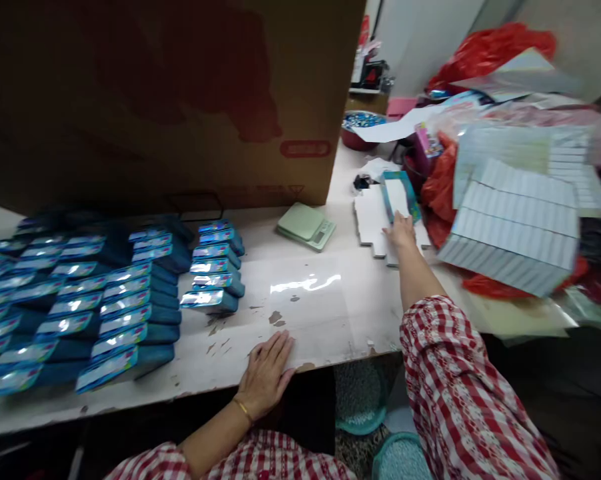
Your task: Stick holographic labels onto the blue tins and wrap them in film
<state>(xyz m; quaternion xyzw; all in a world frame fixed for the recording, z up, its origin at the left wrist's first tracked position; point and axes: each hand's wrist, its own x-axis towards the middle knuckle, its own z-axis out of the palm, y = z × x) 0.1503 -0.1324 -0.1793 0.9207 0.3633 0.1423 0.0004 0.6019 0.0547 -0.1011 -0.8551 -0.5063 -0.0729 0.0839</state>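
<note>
My left hand (267, 373) lies flat at the table's front edge, fingers stretched out, holding nothing. My right hand (402, 231) reaches across the table to a pile of flat white card pieces (372, 217). Its thumb is apart from the fingers, and the fingertips touch the white card near a blue box piece (405, 190). Whether anything is pinched there is hard to see. Between the hands and the big carton is a pale green digital scale (304, 224). Rows of blue printed boxes (135, 320) stand on the left, with a shorter row of blue boxes (215, 270) beside them.
A large cardboard carton (205, 153) blocks the back of the table (320, 313). On the right are a stacked block of white-edged boxes (518, 220), red plastic bags (490, 57) and loose sheets. Tubs of small pale pieces (403, 460) stand under the table.
</note>
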